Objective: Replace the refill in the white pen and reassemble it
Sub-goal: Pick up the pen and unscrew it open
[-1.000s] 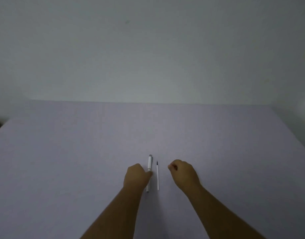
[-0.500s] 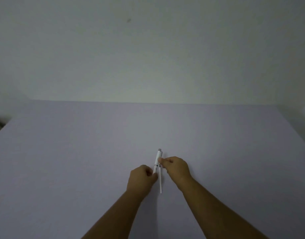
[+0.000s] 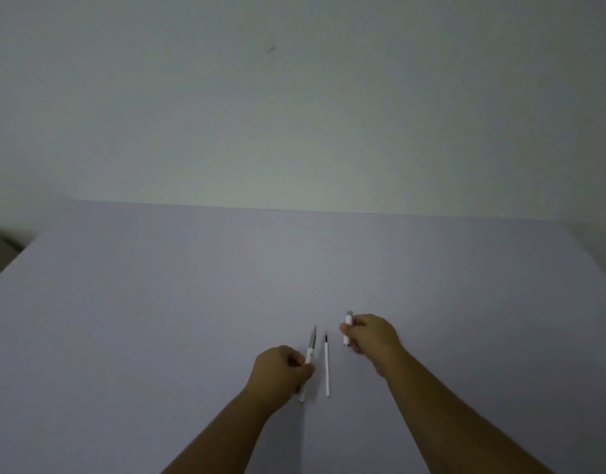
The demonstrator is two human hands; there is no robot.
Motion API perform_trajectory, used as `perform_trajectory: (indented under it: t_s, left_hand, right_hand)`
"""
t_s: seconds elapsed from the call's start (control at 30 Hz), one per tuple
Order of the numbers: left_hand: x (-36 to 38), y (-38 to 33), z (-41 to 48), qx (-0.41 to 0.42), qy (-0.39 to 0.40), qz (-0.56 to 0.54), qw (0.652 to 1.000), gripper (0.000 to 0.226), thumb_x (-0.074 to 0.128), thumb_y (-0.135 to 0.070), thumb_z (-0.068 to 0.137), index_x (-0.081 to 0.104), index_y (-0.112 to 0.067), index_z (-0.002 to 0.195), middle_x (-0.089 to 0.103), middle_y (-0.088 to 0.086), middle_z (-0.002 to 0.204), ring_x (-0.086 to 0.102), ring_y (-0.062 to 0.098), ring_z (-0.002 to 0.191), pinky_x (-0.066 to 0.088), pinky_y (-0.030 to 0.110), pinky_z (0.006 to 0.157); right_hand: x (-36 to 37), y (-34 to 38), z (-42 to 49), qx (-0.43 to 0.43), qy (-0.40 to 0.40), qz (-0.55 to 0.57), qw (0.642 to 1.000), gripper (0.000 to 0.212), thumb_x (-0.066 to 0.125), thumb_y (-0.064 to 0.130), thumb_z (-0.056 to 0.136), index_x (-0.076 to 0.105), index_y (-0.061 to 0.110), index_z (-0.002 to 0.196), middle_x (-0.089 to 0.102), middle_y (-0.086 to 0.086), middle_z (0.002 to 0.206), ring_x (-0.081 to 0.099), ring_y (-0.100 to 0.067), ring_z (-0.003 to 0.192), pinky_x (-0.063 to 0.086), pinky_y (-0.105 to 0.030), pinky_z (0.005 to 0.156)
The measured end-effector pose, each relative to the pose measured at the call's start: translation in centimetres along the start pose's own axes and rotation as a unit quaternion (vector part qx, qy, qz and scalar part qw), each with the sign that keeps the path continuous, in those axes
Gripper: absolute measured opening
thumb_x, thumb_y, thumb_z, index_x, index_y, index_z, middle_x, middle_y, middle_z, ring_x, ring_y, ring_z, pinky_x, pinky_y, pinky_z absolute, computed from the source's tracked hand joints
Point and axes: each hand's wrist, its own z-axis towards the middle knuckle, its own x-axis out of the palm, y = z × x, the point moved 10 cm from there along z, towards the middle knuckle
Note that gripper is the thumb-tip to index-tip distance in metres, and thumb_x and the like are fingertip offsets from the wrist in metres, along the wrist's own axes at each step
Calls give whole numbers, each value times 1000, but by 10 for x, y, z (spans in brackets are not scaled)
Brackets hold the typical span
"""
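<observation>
White pen body (image 3: pixel 308 359), slim and cylindrical, sits in our left hand (image 3: pixel 281 371), fingers curled round its middle. From its far end a thin greyish point (image 3: pixel 313 336) tapers out; whether that is the tip section or the old refill, we cannot tell. The near end pokes out below the fist, close to the table (image 3: pixel 158 319); we cannot tell if it touches.

Our right hand (image 3: pixel 371 338) pinches the pen's cap (image 3: pixel 348 328), a short white tube with a greyish end at the far side. Thumb and fingers wrap its right side. Cap and body are clearly apart, one in each hand.

Between the two hands lies a spare refill (image 3: pixel 327 367), flat on the table, touched by neither hand. It is a very thin straight white rod with a short dark tip at the far end, lying roughly parallel to the pen body and just to its right.

Table surface is matte, pale lilac, smooth and uniform. Beyond its far edge rises a plain pale wall (image 3: pixel 294 114), with one small dark mark high up. Both forearms are bare.
</observation>
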Motion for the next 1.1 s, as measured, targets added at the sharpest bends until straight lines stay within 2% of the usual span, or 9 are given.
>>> perform_trajectory:
  t_s: [0.17, 0.3, 0.57, 0.67, 0.77, 0.87, 0.93, 1.0, 1.1]
  left_hand:
    - [-5, 5, 5, -18, -11, -61, 998, 12, 70, -21, 79, 65, -14, 72, 67, 2, 69, 63, 13, 60, 58, 25, 60]
    - [-3, 10, 5, -23, -2, -64, 998, 12, 70, -21, 81, 64, -15, 72, 65, 1, 70, 62, 12, 61, 53, 16, 54]
    - [-3, 9, 4, -16, 1, -69, 998, 11, 70, -22, 80, 65, -16, 73, 66, 0, 70, 62, 11, 60, 56, 21, 59]
    - [-6, 2, 3, -6, -3, -54, 999, 10, 69, -24, 80, 64, -19, 73, 65, -2, 69, 62, 11, 61, 58, 24, 64]
    - [-8, -17, -1, 39, -9, -5, 999, 11, 66, -27, 81, 61, -22, 72, 62, -7, 65, 57, 6, 57, 52, 17, 60]
    - [-3, -43, -9, 101, -3, 78, 992, 12, 59, -29, 87, 57, -23, 77, 56, -10, 62, 49, 3, 52, 39, 8, 50]
    - [-1, -54, -14, 114, 9, 85, 990, 12, 55, -28, 90, 58, -20, 81, 59, -6, 66, 51, 7, 55, 46, 15, 55]
    - [-4, -58, -18, 103, 28, 36, 994, 13, 52, -24, 91, 61, -19, 82, 67, 3, 77, 57, 12, 63, 53, 28, 66]
    - [-9, -59, -24, 78, 72, -49, 993, 16, 51, -19, 92, 63, -22, 82, 69, 4, 85, 62, 14, 73, 57, 27, 72]
  right_hand:
    - [20, -13, -3, -19, -17, -114, 993, 13, 71, 18, 76, 63, 11, 84, 71, -14, 90, 68, -30, 84, 57, -44, 81]
    - [22, -11, -1, -42, -43, -161, 985, 24, 73, 21, 75, 62, 9, 93, 69, -12, 94, 58, -20, 74, 49, -30, 70]
    - [16, -19, -4, -18, -65, -135, 989, 36, 69, 32, 79, 55, 8, 102, 60, -7, 94, 54, -19, 79, 42, -26, 68]
    - [2, 0, -11, -25, -88, -84, 992, 32, 58, 45, 85, 56, 13, 86, 62, -3, 86, 54, -19, 78, 45, -31, 71]
    - [17, 19, -25, -4, 25, 22, 999, 41, 59, 56, 80, 62, 16, 74, 62, 1, 75, 55, -16, 67, 48, -30, 63]
    - [26, 41, -42, -61, 82, 21, 995, 32, 71, 43, 75, 59, 18, 59, 57, 3, 61, 50, -13, 59, 43, -27, 60]
    - [19, 51, -47, -88, 72, 39, 993, 31, 73, 31, 77, 57, 17, 55, 55, 1, 58, 49, -14, 59, 44, -29, 62]
    - [16, 58, -51, -100, 85, 88, 987, 18, 71, 22, 80, 65, 12, 66, 59, -3, 65, 51, -16, 64, 47, -30, 67]
    - [15, 63, -59, -111, 139, 168, 969, 9, 64, 9, 85, 72, 9, 81, 66, -3, 72, 57, -14, 67, 51, -26, 69]
